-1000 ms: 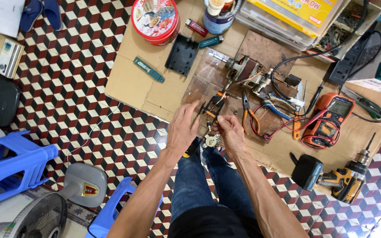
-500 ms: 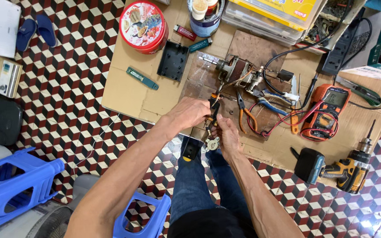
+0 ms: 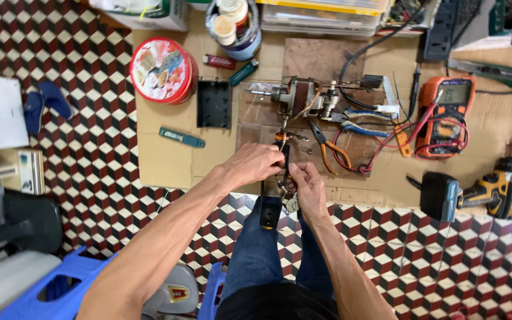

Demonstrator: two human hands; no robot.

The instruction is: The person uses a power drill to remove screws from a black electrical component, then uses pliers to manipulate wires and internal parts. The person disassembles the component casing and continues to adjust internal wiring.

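Both hands have come in tighter since a sec ago, now bunched together over the lap. Left hand (image 3: 255, 166) is closed round a small black part (image 3: 285, 155) w/ wires. Right hand (image 3: 306, 186) pinches the same bundle just below, fingers curled shut. Pliers (image 3: 327, 144) lie just beyond the grip on the cardboard (image 3: 167, 166); motor (image 3: 300, 95) farther up, untouched.

Round red tin (image 3: 163, 70) upper left; orange multimeter's grey screen (image 3: 455, 93) right.
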